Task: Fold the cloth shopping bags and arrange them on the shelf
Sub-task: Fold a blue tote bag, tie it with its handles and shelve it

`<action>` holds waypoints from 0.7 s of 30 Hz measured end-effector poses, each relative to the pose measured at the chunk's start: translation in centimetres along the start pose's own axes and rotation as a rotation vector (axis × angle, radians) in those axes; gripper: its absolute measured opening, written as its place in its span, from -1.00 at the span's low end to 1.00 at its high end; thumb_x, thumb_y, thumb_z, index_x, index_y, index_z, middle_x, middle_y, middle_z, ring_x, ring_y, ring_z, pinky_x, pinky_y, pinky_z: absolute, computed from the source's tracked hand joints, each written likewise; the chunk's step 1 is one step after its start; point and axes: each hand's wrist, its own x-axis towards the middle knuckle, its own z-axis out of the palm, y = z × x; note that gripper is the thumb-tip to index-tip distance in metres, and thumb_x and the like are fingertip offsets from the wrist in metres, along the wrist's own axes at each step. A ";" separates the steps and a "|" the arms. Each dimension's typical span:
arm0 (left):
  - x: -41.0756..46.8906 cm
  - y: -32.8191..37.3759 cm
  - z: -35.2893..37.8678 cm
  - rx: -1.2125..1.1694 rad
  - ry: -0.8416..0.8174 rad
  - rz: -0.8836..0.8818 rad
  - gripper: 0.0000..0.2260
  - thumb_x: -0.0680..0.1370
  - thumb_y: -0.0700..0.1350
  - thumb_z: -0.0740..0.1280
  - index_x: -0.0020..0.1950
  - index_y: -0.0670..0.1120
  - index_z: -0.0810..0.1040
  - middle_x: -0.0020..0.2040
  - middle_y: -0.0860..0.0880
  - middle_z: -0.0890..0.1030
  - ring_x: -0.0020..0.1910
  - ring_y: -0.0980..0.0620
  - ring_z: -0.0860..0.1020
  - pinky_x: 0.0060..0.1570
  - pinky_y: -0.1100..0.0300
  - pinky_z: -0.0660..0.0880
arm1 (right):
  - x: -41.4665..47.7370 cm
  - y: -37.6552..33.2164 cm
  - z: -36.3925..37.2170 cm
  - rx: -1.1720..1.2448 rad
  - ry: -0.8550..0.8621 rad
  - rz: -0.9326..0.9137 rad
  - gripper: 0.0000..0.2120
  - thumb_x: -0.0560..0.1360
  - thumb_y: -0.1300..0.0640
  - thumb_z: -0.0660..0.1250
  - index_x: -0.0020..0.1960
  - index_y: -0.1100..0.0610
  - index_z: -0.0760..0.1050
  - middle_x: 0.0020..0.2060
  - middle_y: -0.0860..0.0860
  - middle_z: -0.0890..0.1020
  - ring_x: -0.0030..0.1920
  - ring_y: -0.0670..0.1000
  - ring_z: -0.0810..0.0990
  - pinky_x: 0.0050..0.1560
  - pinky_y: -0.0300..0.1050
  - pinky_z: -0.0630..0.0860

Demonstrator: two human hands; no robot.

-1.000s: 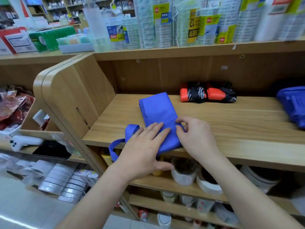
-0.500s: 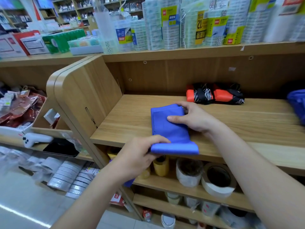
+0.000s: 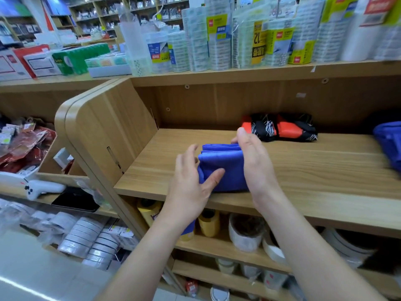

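Observation:
A blue cloth bag [image 3: 223, 168] lies folded into a thick compact bundle on the wooden shelf [image 3: 314, 177]. My left hand [image 3: 191, 185] sits at its left side with fingers spread, the thumb touching the front face. Along the bundle's right side, my right hand [image 3: 253, 161] presses flat with straight fingers. A bit of blue strap [image 3: 188, 231] shows below my left wrist, under the shelf edge. Behind the bundle lie two folded orange-and-black bags [image 3: 282, 127]. Another blue bag [image 3: 389, 144] lies unfolded at the shelf's right edge.
A curved wooden side panel [image 3: 104, 131] closes the shelf on the left. Packs of tape rolls [image 3: 219, 40] stand on the ledge above. Tape rolls and jars [image 3: 245, 233] fill the lower shelves. Bare wood lies between the bundle and the right blue bag.
The blue bag has been folded over again into a shorter, thicker bundle. My left hand let go of its front edge, and both hands now flank the bundle with straight fingers.

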 end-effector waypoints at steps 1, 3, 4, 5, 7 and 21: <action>0.1 0.1 0.2 0.017 -0.062 0.044 -0.54 0.53 0.17 0.31 0.39 0.07 0.37 0.15 0.13 0.45 0.15 0.16 0.46 0.08 0.27 0.42 | -0.1 0.3 0.2 -0.003 0.058 -0.045 -0.62 0.50 -0.25 0.17 -0.15 0.07 0.48 -0.34 -0.25 0.51 -0.26 -0.24 0.45 -0.18 -0.40 0.36; -0.1 0.3 0.6 0.038 -0.170 0.116 -0.64 0.58 0.16 0.25 0.32 0.06 0.44 0.11 0.09 0.54 0.12 0.06 0.50 0.17 0.05 0.46 | -0.1 1.1 0.2 0.003 0.177 -0.083 -0.75 0.55 -0.14 0.23 -0.19 0.00 0.44 -0.39 -0.28 0.47 -0.31 -0.25 0.41 -0.23 -0.40 0.34; -0.3 0.3 0.8 0.003 -0.201 0.120 -0.65 0.59 0.15 0.25 0.32 0.04 0.44 0.11 0.08 0.57 0.12 0.05 0.52 0.17 -0.01 0.46 | -0.1 1.3 0.1 0.025 0.239 -0.091 -0.78 0.55 -0.09 0.25 -0.21 -0.02 0.44 -0.41 -0.28 0.46 -0.33 -0.24 0.40 -0.25 -0.40 0.33; -0.6 0.3 0.9 -0.051 -0.219 0.113 -0.66 0.60 0.13 0.25 0.32 0.02 0.43 0.11 0.07 0.58 0.11 0.06 0.53 0.17 -0.03 0.47 | -0.1 1.5 0.1 0.056 0.295 -0.095 -0.79 0.55 -0.05 0.26 -0.23 -0.02 0.45 -0.42 -0.27 0.45 -0.34 -0.24 0.39 -0.28 -0.40 0.33; -1.0 0.4 1.3 -0.109 -0.215 0.098 -0.66 0.60 0.10 0.26 0.32 -0.01 0.40 0.09 0.06 0.61 0.08 0.10 0.57 0.14 -0.03 0.49 | -0.1 1.7 0.0 0.092 0.361 -0.082 -0.78 0.56 0.02 0.26 -0.26 -0.02 0.46 -0.44 -0.26 0.45 -0.37 -0.23 0.38 -0.32 -0.41 0.32; -0.5 1.4 0.5 -0.005 -0.280 0.122 -0.70 0.58 0.02 0.32 0.28 -0.04 0.42 0.05 0.01 0.61 0.05 0.01 0.56 0.09 -0.04 0.49 | 1.5 -5.3 -5.4 -1.461 -0.567 -0.546 -0.52 0.33 -0.49 0.17 -0.23 -0.08 0.24 -0.28 -0.18 0.35 -0.14 -0.06 0.32 -0.16 -0.07 0.24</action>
